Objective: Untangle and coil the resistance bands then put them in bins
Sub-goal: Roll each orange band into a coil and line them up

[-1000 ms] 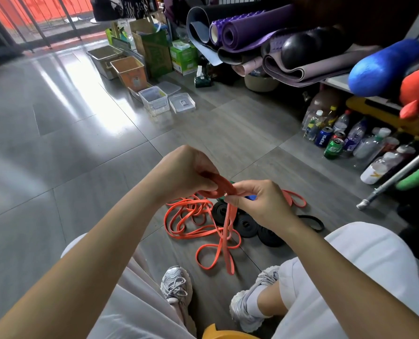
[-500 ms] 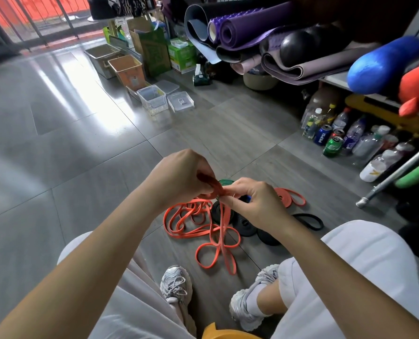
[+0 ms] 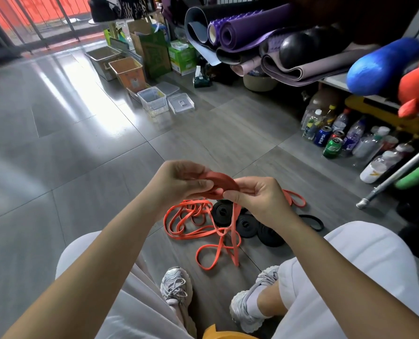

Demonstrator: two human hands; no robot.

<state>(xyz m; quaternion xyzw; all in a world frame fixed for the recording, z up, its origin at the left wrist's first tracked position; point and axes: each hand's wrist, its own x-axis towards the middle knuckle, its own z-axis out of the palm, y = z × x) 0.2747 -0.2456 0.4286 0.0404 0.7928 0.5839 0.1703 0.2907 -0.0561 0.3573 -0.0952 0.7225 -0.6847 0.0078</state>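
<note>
Hands: left hand and right hand pinch orange band coil | tail hangs down to floor

Up front, left grip and right grip side by side, both holding one band between them, with the tail dropping to loose loops on the floor. Just right of those loops, got three coiled bands in a row, then a flat loop further right. Two shoes nearest the camera, below the lot. Way back left, a line of bins. Off to the right, bottles and cans on the floor, rolled mats piled above and behind them.
</note>
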